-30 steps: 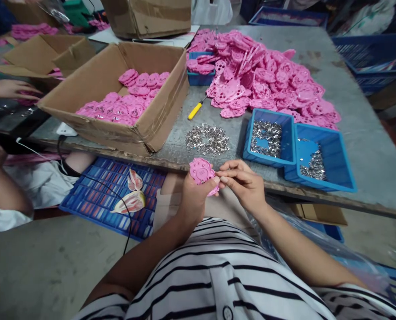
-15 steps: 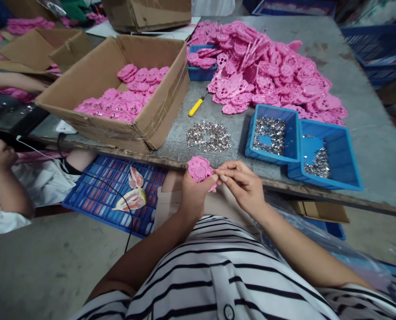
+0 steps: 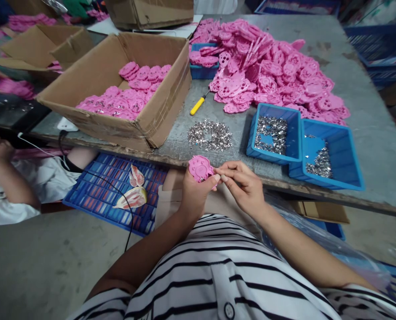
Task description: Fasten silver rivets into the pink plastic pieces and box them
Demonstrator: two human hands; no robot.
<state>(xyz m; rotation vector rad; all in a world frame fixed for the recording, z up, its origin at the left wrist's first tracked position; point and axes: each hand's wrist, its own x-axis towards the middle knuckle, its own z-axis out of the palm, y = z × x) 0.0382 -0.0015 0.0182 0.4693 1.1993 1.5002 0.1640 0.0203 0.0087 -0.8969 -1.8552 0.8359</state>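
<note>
1. Left hand (image 3: 194, 195): closed round a pink moulded plastic piece (image 3: 200, 169), thumb across its lower right edge. Piece sits just off the near edge of the table, above the lap, its raised ornament facing up.
2. Right hand (image 3: 246, 184): narrow; thumb and forefinger tips drawn together at the piece's right edge, near the left thumb. Cannot tell whether a small part is pinched between them.
3. Grey worktable (image 3: 367, 155): near edge worn. Loose pile of small silvery metal parts (image 3: 214, 141) lies just beyond the hands.
4. To the right, two blue plastic bins stand side by side: right bin (image 3: 346, 151) and left bin (image 3: 273, 156), each part-filled with similar metal parts.
5. To the left, open cardboard box (image 3: 168, 111), holding rows of pink pieces.
6. Yellow-handled screwdriver (image 3: 197, 106) lies between box and heap, shaft pointing towards the latter.
7. Farther back, large heap of pink pieces (image 3: 267, 66), overlapping at mixed angles; small blue bin (image 3: 204, 72) at its left side.
</note>
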